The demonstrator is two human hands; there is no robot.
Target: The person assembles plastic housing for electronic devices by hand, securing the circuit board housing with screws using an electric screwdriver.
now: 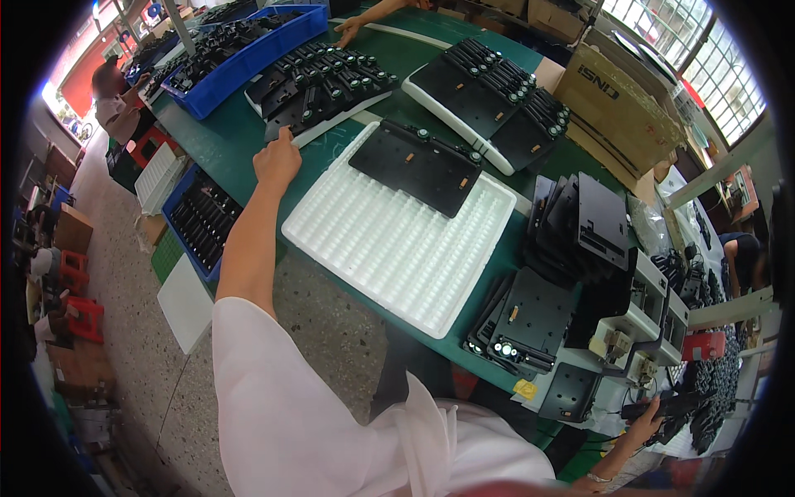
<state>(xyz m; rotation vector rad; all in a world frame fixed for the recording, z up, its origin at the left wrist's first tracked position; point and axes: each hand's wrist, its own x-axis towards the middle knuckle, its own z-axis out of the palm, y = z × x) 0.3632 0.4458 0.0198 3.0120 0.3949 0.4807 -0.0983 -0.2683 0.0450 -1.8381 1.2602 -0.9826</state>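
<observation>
My left hand (277, 161) reaches forward, its fingers closed at the near corner of a black plastic panel (286, 116). That panel lies with several others, fitted with black rod-like parts, on a white foam tray (352, 112). Directly before me, a white ribbed foam tray (389, 240) carries one black panel (418, 170) across its far end. Out at the lower right, my right hand (644, 427) is closed on a dark elongated part (662, 407), whose exact kind I cannot make out. Its fingers are partly hidden.
Stacked black panels (526, 315) stand right of the ribbed tray, beside a pale bench machine (642, 306). Another loaded foam tray (464, 124) and a cardboard box (613, 108) are farther back. Blue bins (248, 66) hold black parts. A co-worker's hand (352, 29) reaches in at the top.
</observation>
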